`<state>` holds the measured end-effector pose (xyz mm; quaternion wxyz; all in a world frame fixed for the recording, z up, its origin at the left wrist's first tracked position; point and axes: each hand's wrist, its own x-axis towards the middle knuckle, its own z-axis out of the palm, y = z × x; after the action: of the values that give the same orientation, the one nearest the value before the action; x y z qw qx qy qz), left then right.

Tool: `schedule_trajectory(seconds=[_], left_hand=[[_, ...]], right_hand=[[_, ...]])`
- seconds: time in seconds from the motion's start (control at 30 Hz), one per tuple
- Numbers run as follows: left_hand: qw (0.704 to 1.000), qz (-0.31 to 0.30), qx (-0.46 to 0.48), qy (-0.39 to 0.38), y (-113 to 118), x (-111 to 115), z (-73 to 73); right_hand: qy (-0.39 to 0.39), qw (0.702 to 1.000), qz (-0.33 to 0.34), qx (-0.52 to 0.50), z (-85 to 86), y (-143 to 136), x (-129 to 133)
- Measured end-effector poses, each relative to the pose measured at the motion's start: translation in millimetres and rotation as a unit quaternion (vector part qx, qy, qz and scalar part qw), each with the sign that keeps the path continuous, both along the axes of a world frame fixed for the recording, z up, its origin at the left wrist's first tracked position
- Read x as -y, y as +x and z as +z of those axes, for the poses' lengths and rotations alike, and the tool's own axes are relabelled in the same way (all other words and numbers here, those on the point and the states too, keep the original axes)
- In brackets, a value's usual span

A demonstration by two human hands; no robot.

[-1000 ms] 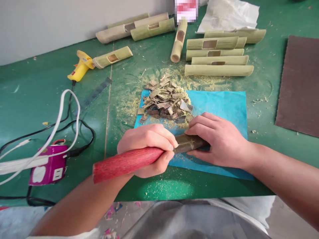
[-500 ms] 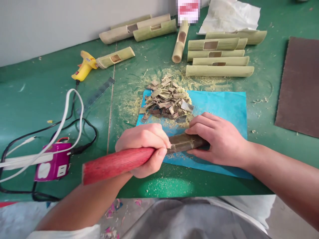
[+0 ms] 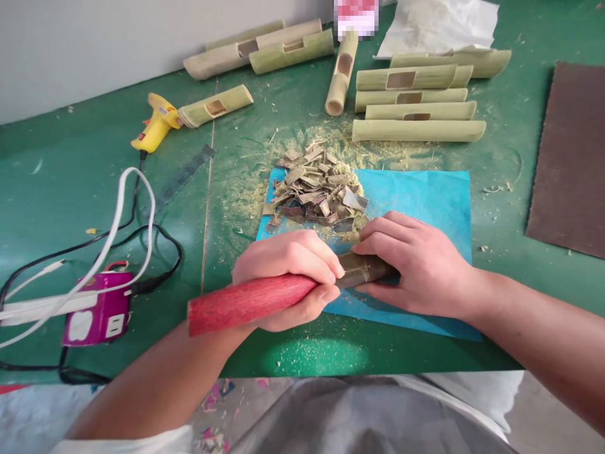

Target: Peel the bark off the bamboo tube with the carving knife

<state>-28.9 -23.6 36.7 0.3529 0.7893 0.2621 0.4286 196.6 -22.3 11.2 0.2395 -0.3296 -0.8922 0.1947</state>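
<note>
My left hand [image 3: 288, 277] is wrapped round a red wooden handle [image 3: 250, 304], which points out toward the lower left. The far end of the handle is hidden in my fist. A dark brown strip [image 3: 355, 270] with pale scratch lines runs between my hands. My right hand [image 3: 416, 265] grips its right end between fingers and thumb, while my left fingertips reach its left end. Both hands are low over a blue sheet [image 3: 416, 195]. A pile of brown and grey scraps [image 3: 316, 189] lies just beyond them.
Cut bamboo tubes [image 3: 418, 131] lie at the back. On the left are a yellow glue gun [image 3: 159, 123], a purple power block [image 3: 101, 309] and tangled cables. A dark brown sheet [image 3: 574, 157] lies at the right, and white paper [image 3: 437, 28] at the back.
My left hand has slid right along the brown strip, bringing the red handle with it and covering more of the strip. My right hand has stayed nearly in place.
</note>
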Motion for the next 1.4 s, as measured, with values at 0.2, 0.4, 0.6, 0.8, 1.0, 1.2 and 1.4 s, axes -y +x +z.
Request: schedule_trajectory(seconds=[0.2,0.4,0.6,0.8,1.0,1.2,1.4], left_hand=[[0.999,0.021,-0.005,0.024,-3,4,2.6],[0.999,0.01,0.029,0.026,-3,-2,-1.3],[1.0,-0.025,-0.016,-0.002,-1,-3,1.3],[0.999,-0.042,-0.022,-0.004,-3,0,1.0],[0.998,-0.039,-0.043,0.029,-2,0,0.4],[0.997,-0.01,-0.053,0.058,-1,8,4.9],[0.995,0.007,-0.032,0.09,-8,13,-1.3]], right_hand=[[0.014,1.0,0.0,0.001,-1.0,1,1],[0.007,1.0,-0.002,0.002,0.0,0,1],[0.008,1.0,-0.001,-0.005,-0.5,0,1],[0.011,1.0,-0.002,-0.012,-1.8,-1,1],[0.014,1.0,-0.001,-0.011,-2.0,-1,1],[0.036,0.999,-0.008,-0.008,-4.3,-1,3],[0.041,0.999,-0.006,0.001,-4.2,0,3]])
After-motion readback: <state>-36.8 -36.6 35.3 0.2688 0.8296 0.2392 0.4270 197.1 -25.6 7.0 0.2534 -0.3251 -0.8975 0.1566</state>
